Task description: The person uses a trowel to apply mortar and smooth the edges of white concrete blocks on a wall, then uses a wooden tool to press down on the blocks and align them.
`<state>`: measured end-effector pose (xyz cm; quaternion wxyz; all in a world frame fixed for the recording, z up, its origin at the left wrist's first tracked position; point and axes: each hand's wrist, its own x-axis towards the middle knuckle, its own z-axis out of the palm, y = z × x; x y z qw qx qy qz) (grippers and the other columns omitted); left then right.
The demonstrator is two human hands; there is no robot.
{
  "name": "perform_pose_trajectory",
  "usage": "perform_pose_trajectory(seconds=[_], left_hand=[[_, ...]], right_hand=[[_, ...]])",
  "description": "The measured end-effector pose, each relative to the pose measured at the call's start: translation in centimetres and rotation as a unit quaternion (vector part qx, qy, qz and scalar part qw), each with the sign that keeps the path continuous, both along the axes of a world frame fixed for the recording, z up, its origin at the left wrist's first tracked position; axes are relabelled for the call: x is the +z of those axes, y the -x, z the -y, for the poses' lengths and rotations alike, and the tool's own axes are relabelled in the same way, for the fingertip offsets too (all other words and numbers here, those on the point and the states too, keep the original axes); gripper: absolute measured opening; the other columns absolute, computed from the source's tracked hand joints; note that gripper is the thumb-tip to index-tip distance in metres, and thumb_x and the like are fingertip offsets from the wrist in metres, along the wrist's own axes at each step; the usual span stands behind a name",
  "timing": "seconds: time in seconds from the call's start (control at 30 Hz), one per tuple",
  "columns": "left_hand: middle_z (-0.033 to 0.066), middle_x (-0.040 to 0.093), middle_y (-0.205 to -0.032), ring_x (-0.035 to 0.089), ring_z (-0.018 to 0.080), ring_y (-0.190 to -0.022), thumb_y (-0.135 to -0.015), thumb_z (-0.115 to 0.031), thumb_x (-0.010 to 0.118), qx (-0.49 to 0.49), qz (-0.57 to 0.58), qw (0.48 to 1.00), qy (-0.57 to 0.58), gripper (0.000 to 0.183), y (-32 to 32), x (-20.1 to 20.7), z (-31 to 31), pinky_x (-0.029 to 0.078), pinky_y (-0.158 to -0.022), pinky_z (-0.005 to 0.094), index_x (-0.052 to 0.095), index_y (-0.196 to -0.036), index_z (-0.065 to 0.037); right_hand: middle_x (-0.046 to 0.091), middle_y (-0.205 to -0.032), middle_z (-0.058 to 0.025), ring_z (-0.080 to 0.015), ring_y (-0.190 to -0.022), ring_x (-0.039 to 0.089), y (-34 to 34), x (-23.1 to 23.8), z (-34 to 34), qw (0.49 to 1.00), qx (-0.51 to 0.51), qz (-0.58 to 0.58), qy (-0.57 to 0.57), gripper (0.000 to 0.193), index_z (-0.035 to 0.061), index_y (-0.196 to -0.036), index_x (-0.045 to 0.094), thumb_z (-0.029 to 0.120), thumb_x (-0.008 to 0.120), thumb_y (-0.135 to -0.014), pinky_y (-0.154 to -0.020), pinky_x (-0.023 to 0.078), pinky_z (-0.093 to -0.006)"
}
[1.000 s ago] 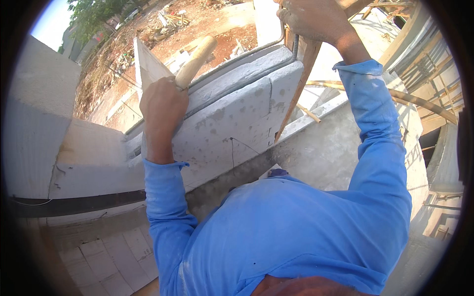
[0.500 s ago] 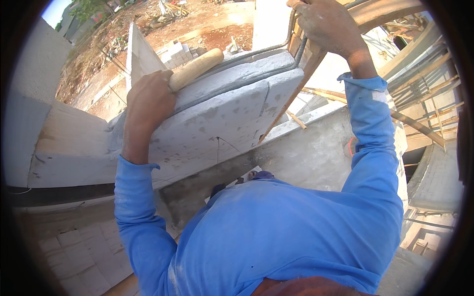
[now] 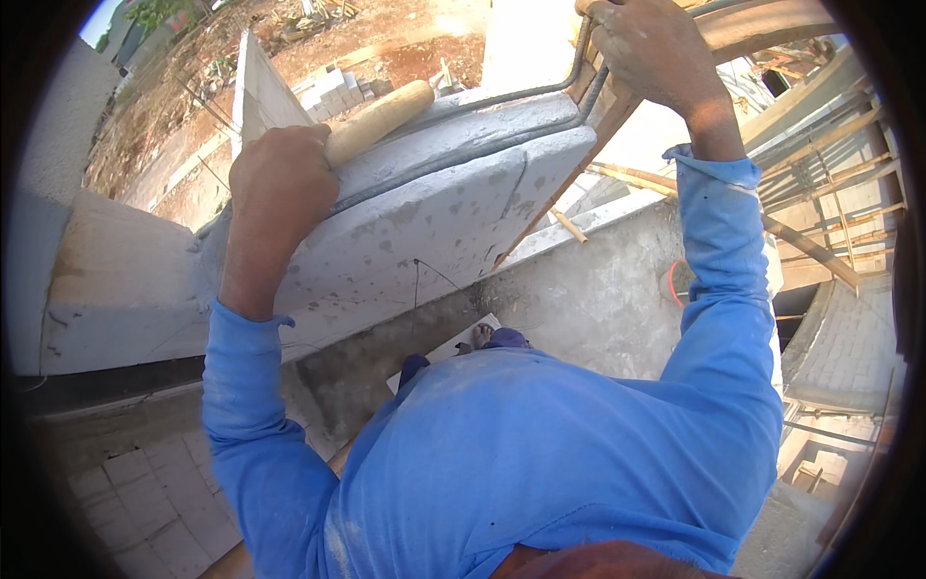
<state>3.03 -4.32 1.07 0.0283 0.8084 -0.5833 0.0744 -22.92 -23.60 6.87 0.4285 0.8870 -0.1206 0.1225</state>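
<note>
My left hand is closed round one end of a thick, pale wooden handle above the wall top. Whatever the handle belongs to is hidden by the hand. At the upper right, my right hand is closed on the upturned end of a bent steel bar. The bar runs along the top of a white block wall. A second steel bar lies along the near side of the wall top and bends up below my right hand.
Curved timber stands beside my right hand. Bamboo poles lie at the right. A grey concrete surface is below me, with a narrow board by my feet. Reddish ground and stacked pale blocks lie beyond the wall.
The view has shifted slightly. My left hand and the wooden handle appear a little farther left, and my right hand a little farther right. Both grips stay the same.
</note>
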Motion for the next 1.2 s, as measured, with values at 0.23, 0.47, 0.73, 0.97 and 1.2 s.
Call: perform_pose_trajectory(seconds=[0.23, 0.47, 0.73, 0.97, 1.2], left_hand=[[0.0178, 0.067, -0.081, 0.064, 0.0352, -0.081, -0.075, -0.014, 0.056, -0.020, -0.025, 0.999, 0.027, 0.023, -0.3, 0.0, -0.5, 0.049, -0.077, 0.0447, 0.070, -0.091, -0.007], [0.0176, 0.068, -0.083, 0.065, 0.0348, -0.082, -0.075, -0.019, 0.059, -0.030, -0.039, 0.997, 0.060, 0.027, -0.7, -0.5, -0.4, 0.050, -0.080, 0.0427, 0.071, -0.096, -0.008], [0.0190, 0.068, -0.091, 0.064, 0.0336, -0.089, -0.077, -0.023, 0.062, -0.028, -0.031, 0.998, 0.036, 0.029, -1.3, -0.5, -0.2, 0.049, -0.083, 0.0416, 0.071, -0.100, -0.006], [0.0214, 0.065, -0.092, 0.063, 0.0348, -0.084, -0.080, -0.021, 0.062, -0.002, -0.075, 0.996, 0.042, 0.031, -0.1, 2.0, -1.1, 0.048, -0.081, 0.0422, 0.068, -0.104, -0.001], [0.0212, 0.062, -0.072, 0.062, 0.0307, -0.069, -0.086, -0.022, 0.061, -0.123, -0.093, 0.973, 0.170, 0.027, 3.4, 4.0, 2.8, 0.048, -0.065, 0.0385, 0.066, -0.095, 0.003]], right_hand=[[0.060, -0.071, 0.0007, -0.0172, -0.083, 0.057, 0.0, 0.3, -0.3, 1.000, 0.015, -0.006, 0.013, 0.017, 0.0142, -0.056, 0.061, 0.026, 0.058, -0.067, -0.064, 0.049, -0.0322], [0.062, -0.071, -0.0054, -0.0216, -0.080, 0.061, 0.6, 1.3, 3.2, 0.994, 0.081, -0.067, 0.014, 0.016, 0.0080, -0.063, 0.063, 0.024, 0.061, -0.068, -0.065, 0.050, -0.0361], [0.066, -0.079, -0.0212, -0.0337, -0.075, 0.065, -1.5, 4.1, 0.9, 0.894, -0.167, 0.154, -0.385, 0.029, 0.0026, -0.086, 0.069, 0.020, 0.066, -0.064, -0.066, 0.051, -0.0396], [0.068, -0.083, -0.0199, -0.0332, -0.078, 0.066, -1.3, 4.3, 0.0, 0.896, -0.197, 0.168, -0.361, 0.031, 0.0042, -0.089, 0.070, 0.020, 0.066, -0.063, -0.069, 0.051, -0.0418], [0.068, -0.088, -0.0201, -0.0335, -0.085, 0.066, -0.9, 3.5, 1.8, 0.913, -0.171, 0.164, -0.333, 0.029, 0.0039, -0.088, 0.070, 0.022, 0.066, -0.066, -0.072, 0.051, -0.0415]])
